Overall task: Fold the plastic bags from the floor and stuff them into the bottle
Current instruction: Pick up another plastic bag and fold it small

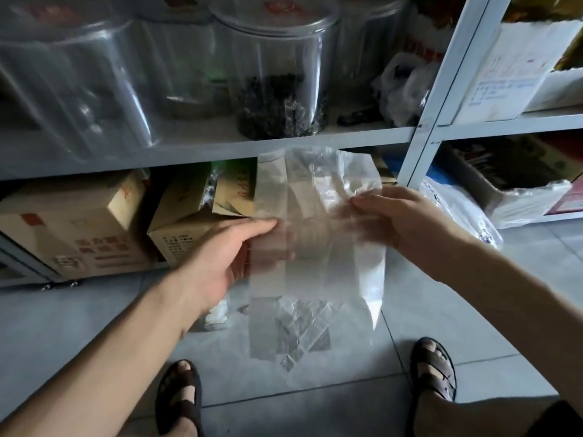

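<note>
A clear plastic bag hangs in the air in front of the shelves, spread flat with lengthwise creases. My left hand holds its left side, thumb in front and fingers behind the film. My right hand pinches its right side a little higher. More clear plastic lies crumpled on the grey tiled floor under the held bag. A white object shows on the floor just below my left wrist; I cannot tell what it is. No bottle is plainly visible.
Grey metal shelving stands straight ahead. Large clear jars sit on the upper shelf, cardboard boxes on the bottom one. A white printed bag lies on the floor at right. My sandalled feet are at the bottom.
</note>
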`<state>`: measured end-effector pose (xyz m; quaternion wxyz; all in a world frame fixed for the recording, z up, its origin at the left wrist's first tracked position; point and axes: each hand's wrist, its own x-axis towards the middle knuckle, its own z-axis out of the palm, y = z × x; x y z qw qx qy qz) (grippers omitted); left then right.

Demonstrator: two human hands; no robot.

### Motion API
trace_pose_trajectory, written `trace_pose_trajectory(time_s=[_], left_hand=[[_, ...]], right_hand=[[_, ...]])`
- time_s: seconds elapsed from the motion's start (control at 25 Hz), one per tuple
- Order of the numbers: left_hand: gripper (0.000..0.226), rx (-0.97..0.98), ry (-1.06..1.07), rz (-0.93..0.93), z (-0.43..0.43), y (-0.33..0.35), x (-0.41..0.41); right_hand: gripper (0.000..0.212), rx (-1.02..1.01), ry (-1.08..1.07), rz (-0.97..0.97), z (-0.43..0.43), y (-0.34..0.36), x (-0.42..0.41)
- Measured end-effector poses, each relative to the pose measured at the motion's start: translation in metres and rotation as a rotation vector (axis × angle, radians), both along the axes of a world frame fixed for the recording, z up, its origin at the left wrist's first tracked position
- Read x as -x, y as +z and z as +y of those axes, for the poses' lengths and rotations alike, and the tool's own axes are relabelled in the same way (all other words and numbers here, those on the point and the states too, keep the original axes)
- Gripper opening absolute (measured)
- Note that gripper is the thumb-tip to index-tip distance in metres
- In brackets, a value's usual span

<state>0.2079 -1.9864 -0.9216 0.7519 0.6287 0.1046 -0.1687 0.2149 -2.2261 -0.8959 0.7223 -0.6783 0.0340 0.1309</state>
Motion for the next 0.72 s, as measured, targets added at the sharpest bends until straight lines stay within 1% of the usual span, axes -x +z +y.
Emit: trace_pose_trajectory(time_s=[0.08,0.16,0.28,0.36,0.48,0.6,0.72], left_hand=[[0.02,-0.027,-0.091,0.012,0.004,0.006,-0.005],[0.024,-0.025,-0.115,0.028,0.007,0.008,-0.008],[0.022,-0.071,-0.088,0.01,0.006,0.006,-0.009],[0.023,-0.053,-0.062,-0.011,0.005,0.008,-0.009],[0.023,-0.014,-0.014,-0.04,0.008,0.01,-0.01],[0.022,0.011,0.036,-0.049,0.01,0.012,-0.007],[0.027,-0.03,0.025,-0.036,0.01,0.01,-0.008]], right_hand=[[0.028,0.026,-0.028,-0.013,-0.002,-0.005,-0.007],[0.032,0.031,-0.037,-0.012,-0.003,-0.008,-0.009],[0.026,0.013,-0.053,0.018,-0.003,-0.01,-0.01],[0.021,-0.03,-0.054,0.046,-0.003,-0.011,-0.009],[0.019,-0.103,0.042,0.098,-0.002,-0.01,-0.003],[0.021,-0.066,0.125,0.134,-0.001,-0.013,0.002],[0.021,-0.044,0.064,0.115,-0.001,-0.016,0.002]])
